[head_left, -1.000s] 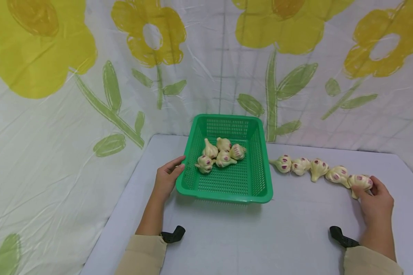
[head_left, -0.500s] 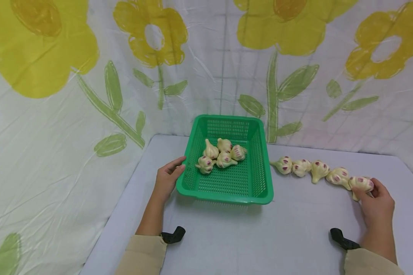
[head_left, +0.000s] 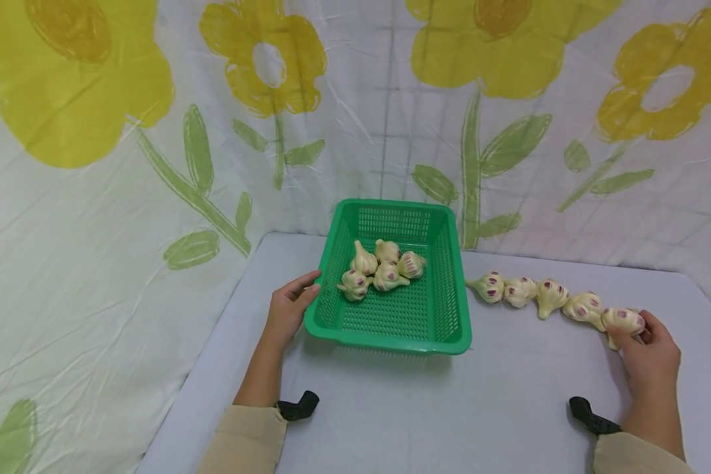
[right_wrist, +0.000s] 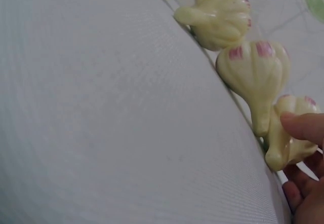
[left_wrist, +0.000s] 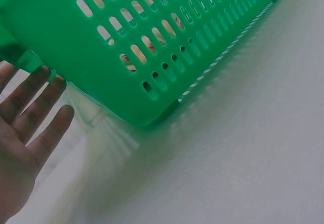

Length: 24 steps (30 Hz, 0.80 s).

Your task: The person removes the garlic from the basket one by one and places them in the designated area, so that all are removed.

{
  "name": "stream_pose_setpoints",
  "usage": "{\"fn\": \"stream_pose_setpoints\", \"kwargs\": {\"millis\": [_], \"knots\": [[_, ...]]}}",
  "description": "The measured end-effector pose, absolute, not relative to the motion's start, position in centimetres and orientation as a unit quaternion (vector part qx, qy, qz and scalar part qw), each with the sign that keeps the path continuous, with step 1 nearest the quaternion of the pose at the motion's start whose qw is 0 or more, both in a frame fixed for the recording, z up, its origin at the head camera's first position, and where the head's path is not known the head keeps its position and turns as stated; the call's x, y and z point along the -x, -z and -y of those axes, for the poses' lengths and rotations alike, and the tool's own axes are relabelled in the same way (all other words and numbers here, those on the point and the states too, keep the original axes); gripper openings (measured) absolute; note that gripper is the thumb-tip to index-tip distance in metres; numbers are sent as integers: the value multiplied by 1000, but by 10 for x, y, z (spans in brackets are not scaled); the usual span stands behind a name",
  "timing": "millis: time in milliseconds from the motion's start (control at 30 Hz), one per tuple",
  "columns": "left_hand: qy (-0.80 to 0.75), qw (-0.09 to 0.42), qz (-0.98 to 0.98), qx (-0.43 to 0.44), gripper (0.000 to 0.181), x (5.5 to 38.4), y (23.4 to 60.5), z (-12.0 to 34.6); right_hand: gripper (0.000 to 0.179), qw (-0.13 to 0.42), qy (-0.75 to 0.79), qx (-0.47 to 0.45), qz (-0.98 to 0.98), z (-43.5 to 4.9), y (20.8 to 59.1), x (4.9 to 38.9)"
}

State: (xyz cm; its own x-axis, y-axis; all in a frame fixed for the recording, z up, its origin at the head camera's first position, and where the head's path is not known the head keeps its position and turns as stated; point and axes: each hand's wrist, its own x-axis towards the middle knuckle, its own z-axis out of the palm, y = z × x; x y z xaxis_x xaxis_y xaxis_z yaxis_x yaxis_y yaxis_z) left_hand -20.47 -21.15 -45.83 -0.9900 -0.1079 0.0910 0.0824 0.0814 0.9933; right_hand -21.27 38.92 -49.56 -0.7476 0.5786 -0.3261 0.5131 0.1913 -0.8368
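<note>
A green plastic basket (head_left: 391, 345) stands on the table with several garlic bulbs (head_left: 364, 261) grouped inside, toward its left and back. My left hand (head_left: 287, 306) touches the basket's left rim; the left wrist view shows its fingers (left_wrist: 40, 97) stretched out along the outer wall. To the right of the basket, more garlic bulbs lie in a slanting row, among them a middle bulb (head_left: 550, 297). At the row's right end my right hand (head_left: 652, 359) holds the last garlic bulb (head_left: 623, 320) between thumb and fingers. In the right wrist view this bulb (right_wrist: 276, 150) touches its neighbour (right_wrist: 255, 77).
A white cloth covers the table (head_left: 450, 415). Behind it and to the left hangs a curtain (head_left: 355, 131) with yellow flowers. A black wrist mount (head_left: 299, 405) sits on the left forearm, and another mount (head_left: 592, 416) on the right.
The whole head view has shifted slightly downward and right. Both hands, the basket and the garlic bulbs keep the same places relative to each other.
</note>
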Motion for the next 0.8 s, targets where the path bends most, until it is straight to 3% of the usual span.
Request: {"fn": "stream_pose_setpoints", "kwargs": {"millis": [800], "knots": [[675,71,734,4,38,204,456,211,86,34,-565,364,740,-388,495,214]]}}
